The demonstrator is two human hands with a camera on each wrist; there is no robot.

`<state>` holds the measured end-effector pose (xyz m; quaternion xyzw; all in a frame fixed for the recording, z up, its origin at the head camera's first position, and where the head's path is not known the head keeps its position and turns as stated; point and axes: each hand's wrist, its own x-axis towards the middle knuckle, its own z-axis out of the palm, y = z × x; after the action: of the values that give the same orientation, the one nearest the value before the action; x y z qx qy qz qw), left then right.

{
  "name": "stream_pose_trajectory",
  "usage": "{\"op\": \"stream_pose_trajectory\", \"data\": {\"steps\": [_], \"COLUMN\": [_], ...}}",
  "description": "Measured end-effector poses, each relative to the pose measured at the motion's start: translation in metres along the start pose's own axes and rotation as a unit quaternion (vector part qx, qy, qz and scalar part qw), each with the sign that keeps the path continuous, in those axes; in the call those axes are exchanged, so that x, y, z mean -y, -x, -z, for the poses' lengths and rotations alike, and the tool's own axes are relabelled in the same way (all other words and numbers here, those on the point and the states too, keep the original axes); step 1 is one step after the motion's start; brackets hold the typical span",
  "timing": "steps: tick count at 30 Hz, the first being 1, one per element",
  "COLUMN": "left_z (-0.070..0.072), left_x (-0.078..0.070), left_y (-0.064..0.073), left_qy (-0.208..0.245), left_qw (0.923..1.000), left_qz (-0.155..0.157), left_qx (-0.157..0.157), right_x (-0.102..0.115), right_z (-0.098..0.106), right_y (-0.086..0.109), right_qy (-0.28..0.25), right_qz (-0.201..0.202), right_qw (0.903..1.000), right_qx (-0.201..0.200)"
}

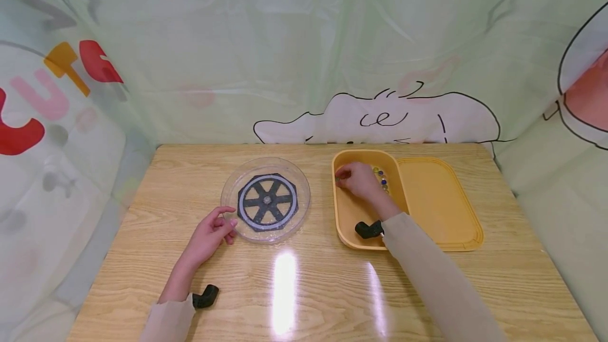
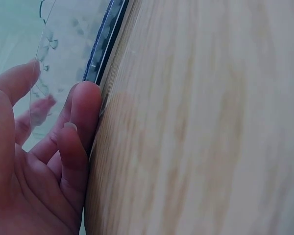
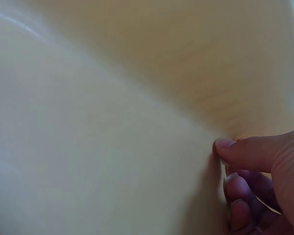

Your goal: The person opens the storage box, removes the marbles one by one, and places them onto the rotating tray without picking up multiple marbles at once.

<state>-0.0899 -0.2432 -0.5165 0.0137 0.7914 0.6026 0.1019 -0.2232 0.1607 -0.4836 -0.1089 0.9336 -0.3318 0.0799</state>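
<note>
A clear round dish (image 1: 227,183) with a dark six-spoked wheel-shaped piece (image 1: 247,202) in its middle lies on the table. At its near left rim is my left hand (image 1: 209,234), fingers loosely bent and touching the edge. The left wrist view shows the thumb (image 2: 27,76) against the clear wall and lower fingertips (image 2: 85,105) by the base. My right hand (image 1: 363,181) is inside a yellow-orange box (image 1: 344,226), fingertips at its left wall. In the right wrist view, its thumb (image 3: 250,152) and curled fingers meet the wall; whether they pinch anything is hidden.
Several small coloured marbles (image 1: 383,182) lie in the box's right side, partly behind the right hand. A yellow-orange lid (image 1: 442,205) lies right of the box. All stand on a wooden table (image 1: 304,294), with printed curtain (image 1: 228,41) behind and at both sides.
</note>
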Motion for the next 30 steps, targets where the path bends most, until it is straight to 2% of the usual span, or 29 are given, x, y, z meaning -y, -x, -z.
{"op": "stream_pose_trajectory", "data": {"steps": [3,10,19,27,30], "left_z": [0.0,-0.001,0.001,-0.001,-0.001], "left_x": [-0.003,-0.021,-0.004,-0.013,-0.012], "left_y": [0.002,0.008,0.001,0.003,0.002], "left_qy": [0.0,-0.006,0.003,-0.01,-0.009], "left_qw": [1.0,0.9999,1.0,0.9999,1.0], "left_qz": [0.0,-0.013,-0.004,-0.005,-0.002], "left_qx": [0.001,0.003,-0.004,0.001,0.002], "right_x": [0.0,0.001,0.004,0.006,0.006], "right_z": [0.001,0.003,0.004,0.008,0.008], "right_y": [0.001,0.002,0.001,0.002,0.002], "right_qy": [0.0,0.0,-0.009,-0.005,-0.007], "right_qz": [0.005,0.016,0.013,0.005,0.005], "right_qw": [1.0,0.9997,0.9997,1.0,1.0], "right_qx": [-0.005,-0.016,-0.017,-0.005,0.0]}}
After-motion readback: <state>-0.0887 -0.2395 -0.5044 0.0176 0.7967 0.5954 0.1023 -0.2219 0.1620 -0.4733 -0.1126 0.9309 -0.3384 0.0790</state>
